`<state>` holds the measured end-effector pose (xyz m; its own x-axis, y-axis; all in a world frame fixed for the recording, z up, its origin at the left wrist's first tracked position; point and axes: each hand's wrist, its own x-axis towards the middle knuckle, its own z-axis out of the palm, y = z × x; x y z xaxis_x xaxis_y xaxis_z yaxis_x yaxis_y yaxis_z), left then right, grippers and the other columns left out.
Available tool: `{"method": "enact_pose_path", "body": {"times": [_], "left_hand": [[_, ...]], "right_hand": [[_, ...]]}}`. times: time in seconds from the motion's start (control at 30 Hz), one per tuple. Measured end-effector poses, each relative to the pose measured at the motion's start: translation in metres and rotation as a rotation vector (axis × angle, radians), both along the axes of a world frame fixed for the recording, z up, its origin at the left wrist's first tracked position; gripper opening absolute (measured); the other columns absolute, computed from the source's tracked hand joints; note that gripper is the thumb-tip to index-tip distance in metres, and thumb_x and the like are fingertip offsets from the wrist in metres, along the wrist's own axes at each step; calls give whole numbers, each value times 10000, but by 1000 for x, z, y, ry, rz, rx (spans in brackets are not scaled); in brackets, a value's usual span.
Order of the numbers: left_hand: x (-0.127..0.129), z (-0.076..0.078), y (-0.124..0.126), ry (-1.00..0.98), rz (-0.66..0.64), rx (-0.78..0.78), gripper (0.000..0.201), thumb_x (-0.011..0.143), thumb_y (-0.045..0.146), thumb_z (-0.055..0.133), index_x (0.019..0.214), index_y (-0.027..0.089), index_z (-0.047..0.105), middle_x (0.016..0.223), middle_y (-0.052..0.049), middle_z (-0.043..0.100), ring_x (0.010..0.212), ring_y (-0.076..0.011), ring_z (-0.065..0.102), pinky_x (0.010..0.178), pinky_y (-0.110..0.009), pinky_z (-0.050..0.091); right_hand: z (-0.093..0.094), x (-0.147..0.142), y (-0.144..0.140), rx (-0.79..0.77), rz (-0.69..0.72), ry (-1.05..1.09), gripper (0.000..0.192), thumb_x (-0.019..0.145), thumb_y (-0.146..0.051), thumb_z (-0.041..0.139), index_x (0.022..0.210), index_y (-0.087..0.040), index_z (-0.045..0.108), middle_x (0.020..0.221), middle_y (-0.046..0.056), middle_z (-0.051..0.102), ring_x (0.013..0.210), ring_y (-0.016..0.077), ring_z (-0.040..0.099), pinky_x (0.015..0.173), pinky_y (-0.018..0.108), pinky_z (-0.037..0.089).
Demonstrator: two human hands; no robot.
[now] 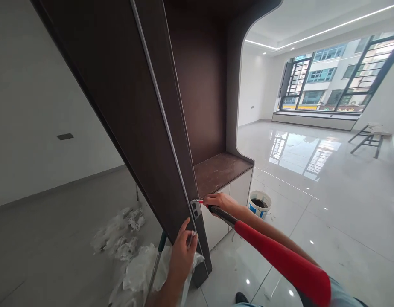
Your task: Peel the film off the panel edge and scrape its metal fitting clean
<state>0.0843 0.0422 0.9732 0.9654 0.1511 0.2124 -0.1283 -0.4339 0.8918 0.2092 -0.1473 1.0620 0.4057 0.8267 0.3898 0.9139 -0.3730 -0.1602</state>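
Small grey metal plate, let into the narrow edge of a tall dark brown wooden door panel, low down and just above the floor. Touched at its upper corner by the tip of a thin red-handled tool, held level so as to meet the plate square on.

Right hand just beside the plate, grip pressed together around the tool's handle, most of which stays hidden in the fist. Under that forearm, a long red cylinder with a black end, seemingly tucked there to keep it off the floor; cannot tell what it is.

Left hand lower on the same edge, grip pinching the panel, probably to steady it against the push of the tool; a scrap of white film caught under the fingers.

Further out: a green-handled pole leaning behind the panel, crumpled clear plastic sheeting heaped on the floor, a white bucket with a blue band beside the low white cabinet, and a glossy white tiled floor.
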Motion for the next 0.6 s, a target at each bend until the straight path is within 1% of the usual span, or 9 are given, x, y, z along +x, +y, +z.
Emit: {"method": "enact_pose_path", "body": {"times": [0.03, 0.07, 0.1, 0.13, 0.2, 0.3, 0.47, 0.6], "left_hand": [[13, 0, -10, -23, -1, -22, 331, 859, 470, 418, 819, 176, 566, 1447, -142, 363, 897, -201, 628, 715, -342, 574], [25, -2, -18, -43, 1, -49, 306, 863, 446, 420, 803, 173, 544, 1477, -149, 307, 1024, -232, 597, 744, -354, 571], [35, -4, -26, -67, 12, -63, 279, 866, 421, 422, 816, 170, 533, 1487, -156, 279, 1141, -255, 538, 781, -361, 564], [44, -7, -32, -93, 34, -64, 256, 870, 398, 422, 844, 167, 530, 1490, -165, 265, 1203, -262, 495, 810, -366, 557], [57, -14, -42, -122, 68, -63, 246, 882, 364, 402, 930, 155, 524, 1501, -184, 222, 1153, -239, 533, 843, -379, 550], [66, -22, -55, -177, 124, -62, 306, 898, 349, 377, 1082, 131, 484, 1494, -226, 196, 1050, -208, 584, 892, -413, 537], [74, -34, -69, -193, 199, -49, 281, 915, 342, 343, 1063, 136, 465, 1494, -251, 167, 1005, -217, 610, 857, -433, 555], [79, -43, -71, -235, 236, -30, 313, 913, 323, 339, 1115, 111, 445, 1451, -298, 228, 1059, -260, 605, 860, -433, 561]], "right_hand": [[8, 5, 1, -63, 23, -35, 173, 856, -153, 441, 944, -206, 581, 872, 22, 636, 670, 103, 554, 572, 219, 372], [15, 9, 2, -118, 43, -73, 163, 853, -152, 454, 939, -207, 580, 875, 21, 638, 666, 107, 551, 562, 228, 356], [20, 12, 3, -166, 61, -113, 149, 847, -154, 465, 928, -205, 580, 875, 22, 638, 660, 111, 548, 554, 237, 343], [23, 14, 3, -203, 71, -151, 133, 845, -159, 470, 910, -203, 578, 873, 24, 637, 655, 114, 545, 548, 245, 332], [26, 16, 5, -255, 96, -207, 100, 840, -171, 479, 872, -198, 570, 872, 22, 634, 649, 113, 538, 536, 251, 317], [23, 18, 6, -276, 144, -247, 69, 836, -192, 501, 874, -195, 558, 889, 22, 633, 673, 114, 544, 531, 252, 318], [21, 18, 9, -322, 150, -282, 70, 866, -228, 496, 888, -200, 557, 934, 21, 636, 698, 121, 560, 536, 257, 321], [24, 16, 13, -351, 151, -311, 64, 866, -248, 508, 882, -206, 553, 900, 7, 628, 662, 114, 547, 510, 259, 312]]}}
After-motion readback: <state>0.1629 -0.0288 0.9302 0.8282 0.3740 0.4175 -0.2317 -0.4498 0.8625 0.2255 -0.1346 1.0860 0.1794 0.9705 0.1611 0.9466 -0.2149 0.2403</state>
